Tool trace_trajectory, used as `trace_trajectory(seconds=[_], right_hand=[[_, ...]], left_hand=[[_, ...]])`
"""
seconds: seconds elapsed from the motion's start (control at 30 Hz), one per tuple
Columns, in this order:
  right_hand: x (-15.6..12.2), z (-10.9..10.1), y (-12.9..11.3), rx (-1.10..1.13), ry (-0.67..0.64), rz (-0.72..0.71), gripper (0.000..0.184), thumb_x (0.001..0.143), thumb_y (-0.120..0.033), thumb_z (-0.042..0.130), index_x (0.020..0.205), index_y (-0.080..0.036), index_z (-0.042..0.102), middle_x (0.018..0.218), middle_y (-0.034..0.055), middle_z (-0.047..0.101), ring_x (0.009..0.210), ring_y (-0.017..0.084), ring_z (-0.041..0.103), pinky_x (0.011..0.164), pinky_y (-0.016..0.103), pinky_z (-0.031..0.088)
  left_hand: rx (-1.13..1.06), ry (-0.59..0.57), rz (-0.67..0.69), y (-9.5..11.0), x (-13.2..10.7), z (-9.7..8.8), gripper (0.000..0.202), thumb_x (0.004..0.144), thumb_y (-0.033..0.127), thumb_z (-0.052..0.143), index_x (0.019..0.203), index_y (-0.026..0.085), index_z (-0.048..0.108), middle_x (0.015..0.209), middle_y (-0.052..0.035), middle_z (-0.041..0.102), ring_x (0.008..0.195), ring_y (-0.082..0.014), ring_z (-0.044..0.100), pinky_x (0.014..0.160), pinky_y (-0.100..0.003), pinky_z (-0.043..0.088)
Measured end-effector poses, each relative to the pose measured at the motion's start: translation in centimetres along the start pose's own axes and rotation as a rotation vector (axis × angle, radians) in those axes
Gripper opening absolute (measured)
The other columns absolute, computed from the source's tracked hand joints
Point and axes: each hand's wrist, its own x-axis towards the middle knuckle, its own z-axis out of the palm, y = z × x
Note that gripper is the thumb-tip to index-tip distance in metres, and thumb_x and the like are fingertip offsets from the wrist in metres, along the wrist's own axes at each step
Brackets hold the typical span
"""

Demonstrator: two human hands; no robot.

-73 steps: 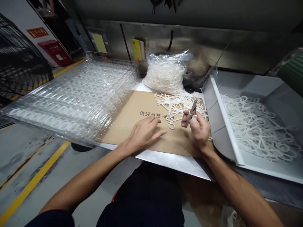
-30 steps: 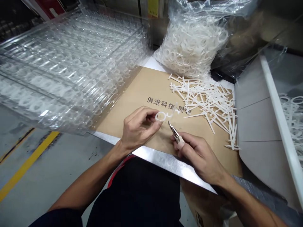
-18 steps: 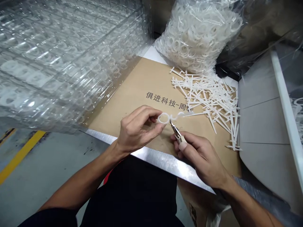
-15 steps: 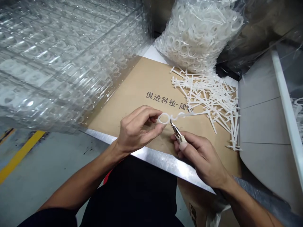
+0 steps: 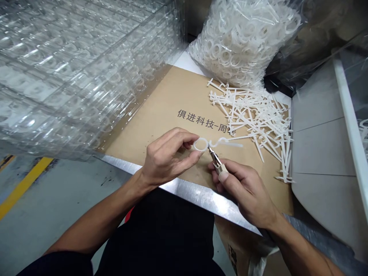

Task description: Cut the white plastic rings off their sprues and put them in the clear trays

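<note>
My left hand (image 5: 169, 157) pinches a white plastic ring (image 5: 201, 144) between thumb and fingers, above the cardboard sheet. In my right hand (image 5: 241, 184) is a pair of small nippers (image 5: 217, 160), its jaws at the ring's right edge. A thin white plastic stem (image 5: 230, 143) with a hooked bend extends to the right from beside the jaws. I cannot tell whether ring and stem are still joined. Farther right, a pile of white plastic stems (image 5: 253, 115) lies on the cardboard.
A clear bag of white rings (image 5: 232, 42) stands at the back. Stacked clear plastic trays (image 5: 86, 76) fill the left. A grey bin wall (image 5: 322, 153) borders the right side. The cardboard sheet (image 5: 155, 111) covers the table, whose metal edge (image 5: 198, 197) is in front.
The nippers' tips have shifted slightly up and right along the ring's edge. The hooked stem has swung a little downward at its right end. Both hands keep their grip.
</note>
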Motion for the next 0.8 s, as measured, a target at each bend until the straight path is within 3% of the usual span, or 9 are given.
trace_trajectory(seconds=[0.8], right_hand=[[-0.06, -0.10, -0.30, -0.077, 0.013, -0.016, 0.025, 0.109, -0.040, 0.047, 0.101, -0.022, 0.063, 0.081, -0.0004, 0.057, 0.072, 0.016, 0.051, 0.066, 0.032, 0.042]], left_hand=[[0.013, -0.003, 0.006, 0.11, 0.03, -0.01, 0.012, 0.091, 0.020, 0.072, 0.102, 0.017, 0.069, 0.087, -0.0042, 0.074, 0.071, -0.0129, 0.068, 0.067, -0.026, 0.059]])
